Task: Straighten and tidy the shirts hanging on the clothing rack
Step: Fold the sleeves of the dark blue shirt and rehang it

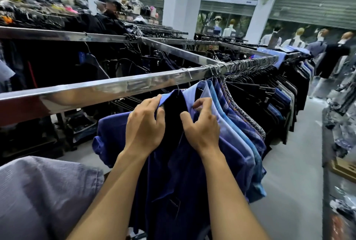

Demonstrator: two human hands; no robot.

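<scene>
Blue fabric's bunched in both your fists: left hand (144, 124) and right hand (201, 122) each pinch the royal-blue shirt (173, 172) collar, just under the steel rail (107, 90). Yank unevenly and it'll probably slip off its hanger.

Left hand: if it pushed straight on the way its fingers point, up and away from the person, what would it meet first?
The left hand already grips the dark blue shirt at the collar. Past that, probably the chrome rail just above, though depth is unclear.
</scene>
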